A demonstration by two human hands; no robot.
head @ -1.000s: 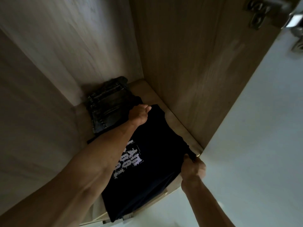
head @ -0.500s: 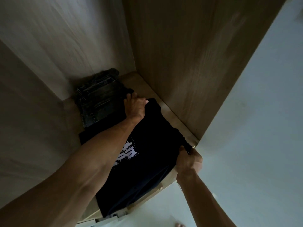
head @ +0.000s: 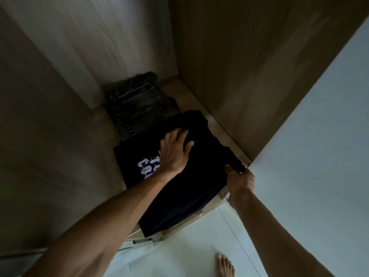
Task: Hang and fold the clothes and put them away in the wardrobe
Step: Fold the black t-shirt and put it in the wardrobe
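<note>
Wardrobe (head: 229,56), bottom compartment: folded black tee (head: 199,186) lies on the base, near edge overhanging the lip at 6 o'clock. Folded jeans (head: 139,108) are stowed at its 11 o'clock, touching. Left hand (head: 174,154) is flat, pressing the tee; right hand (head: 240,179) pinches its 3 o'clock corner. Placement looks nearly done; no hung clothes in view. Base (head: 191,96) is dim wood-grain. Pale floor (head: 179,260) and bare foot (head: 223,264) at 6 o'clock.

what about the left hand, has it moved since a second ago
Yes. The left hand has drawn back from the folded jeans, nearer the person, and is now flat on the black t-shirt.
</note>
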